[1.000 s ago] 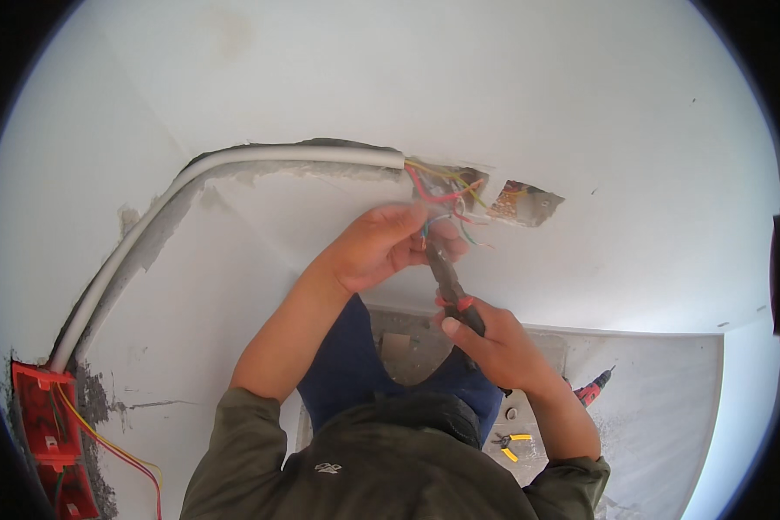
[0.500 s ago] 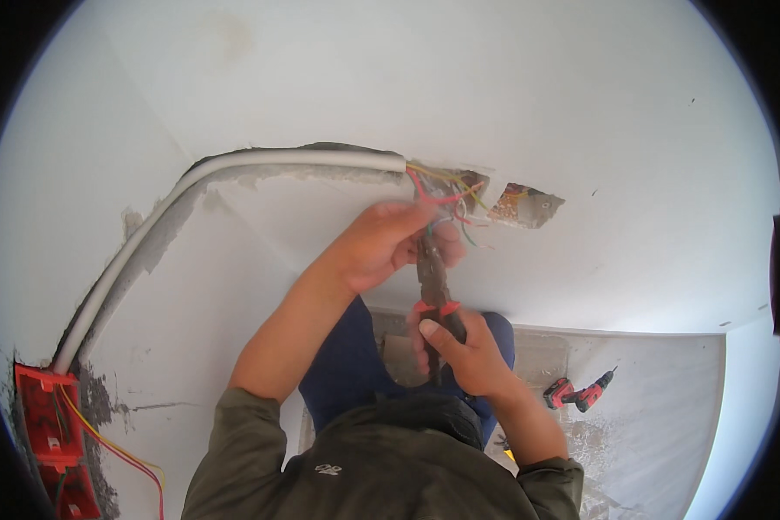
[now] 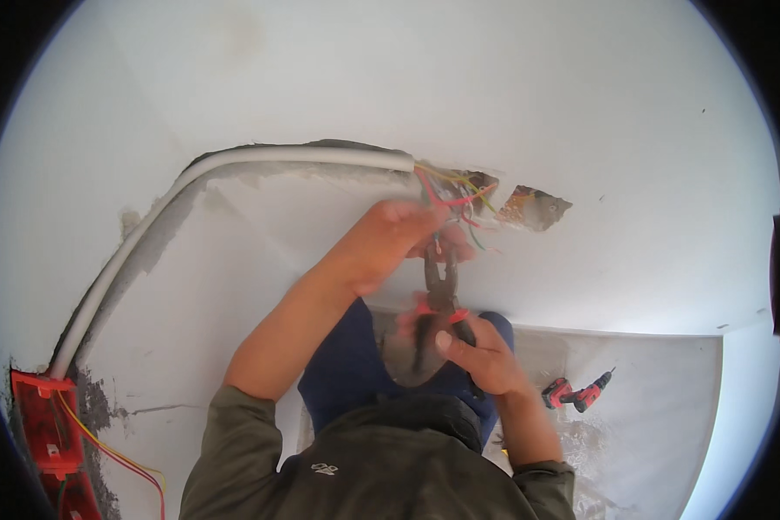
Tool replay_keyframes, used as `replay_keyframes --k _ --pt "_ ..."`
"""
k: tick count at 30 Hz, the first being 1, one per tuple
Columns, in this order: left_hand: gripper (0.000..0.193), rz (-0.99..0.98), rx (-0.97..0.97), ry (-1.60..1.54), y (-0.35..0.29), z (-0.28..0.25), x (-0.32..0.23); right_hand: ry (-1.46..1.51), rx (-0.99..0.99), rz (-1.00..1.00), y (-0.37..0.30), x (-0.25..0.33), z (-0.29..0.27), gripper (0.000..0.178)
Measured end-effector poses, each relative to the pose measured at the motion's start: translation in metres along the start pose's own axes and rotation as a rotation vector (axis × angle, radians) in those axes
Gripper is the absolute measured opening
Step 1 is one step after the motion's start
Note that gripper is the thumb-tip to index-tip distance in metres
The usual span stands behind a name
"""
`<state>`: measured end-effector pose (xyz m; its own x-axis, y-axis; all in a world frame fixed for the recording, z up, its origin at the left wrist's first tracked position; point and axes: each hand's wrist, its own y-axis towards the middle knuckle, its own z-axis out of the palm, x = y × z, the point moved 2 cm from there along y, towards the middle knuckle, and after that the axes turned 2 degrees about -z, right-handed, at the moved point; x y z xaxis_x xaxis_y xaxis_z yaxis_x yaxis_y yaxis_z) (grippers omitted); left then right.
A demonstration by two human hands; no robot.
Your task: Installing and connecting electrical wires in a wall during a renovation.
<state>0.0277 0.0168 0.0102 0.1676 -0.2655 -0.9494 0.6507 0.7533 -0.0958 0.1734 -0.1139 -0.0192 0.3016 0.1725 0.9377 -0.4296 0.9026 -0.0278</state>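
Observation:
My right hand (image 3: pixel 492 357) is wrapped round the handles of a pair of pliers (image 3: pixel 443 295) with red and black grips. The handles are spread and the dark jaws stand apart, pointing up toward my left hand (image 3: pixel 400 230). Just above those jaws, my left fingers pinch a wire end (image 3: pixel 438 247) with a bare copper-coloured tip. Several loose red wires (image 3: pixel 452 203) fan out above my left hand, along with yellow and green ones. They come from the end of a white conduit (image 3: pixel 277 154) set in a groove in the wall. Motion blurs part of both hands.
A rough hole (image 3: pixel 537 209) in the white wall lies right of the wires. At the lower left, red junction boxes (image 3: pixel 52 416) sit in the wall, with yellow and red wires (image 3: pixel 126 455) hanging out. A red and black cordless drill (image 3: pixel 586 395) lies on the floor at right.
The pliers' jaws and handles have spread apart, where before they were closed. The pliers have come slightly away from my left fingers, baring the wire tip. The whole view has shifted a little.

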Motion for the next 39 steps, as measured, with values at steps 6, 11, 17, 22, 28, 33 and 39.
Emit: replay_keyframes --k 6,11,17,22,28,33,39 --pt "0.040 0.048 0.058 0.189 -0.001 -0.005 -0.005 -1.206 -0.293 -0.093 -0.012 0.043 -0.008 0.046" --pt "0.039 0.054 0.042 0.209 -0.002 -0.002 -0.007 -1.302 -0.225 0.121 -0.002 0.071 0.000 0.043" --pt "0.040 0.007 0.054 0.117 0.001 -0.006 -0.005 -1.071 -0.180 0.215 -0.001 0.072 0.000 0.039" --pt "0.042 -0.145 0.182 -0.285 -0.001 -0.004 -0.005 -0.609 -0.224 0.305 -0.004 0.047 0.007 0.035" --pt "0.042 -0.132 0.199 -0.372 0.005 -0.008 0.003 0.299 -0.181 0.101 0.009 -0.001 0.032 0.024" --pt "0.041 -0.018 0.125 -0.325 0.004 0.005 0.005 1.007 0.225 -0.079 0.031 -0.047 0.047 0.026" --pt "0.039 -0.003 0.157 -0.461 0.007 0.001 0.019 1.127 0.496 -0.198 0.038 -0.059 0.030 0.042"
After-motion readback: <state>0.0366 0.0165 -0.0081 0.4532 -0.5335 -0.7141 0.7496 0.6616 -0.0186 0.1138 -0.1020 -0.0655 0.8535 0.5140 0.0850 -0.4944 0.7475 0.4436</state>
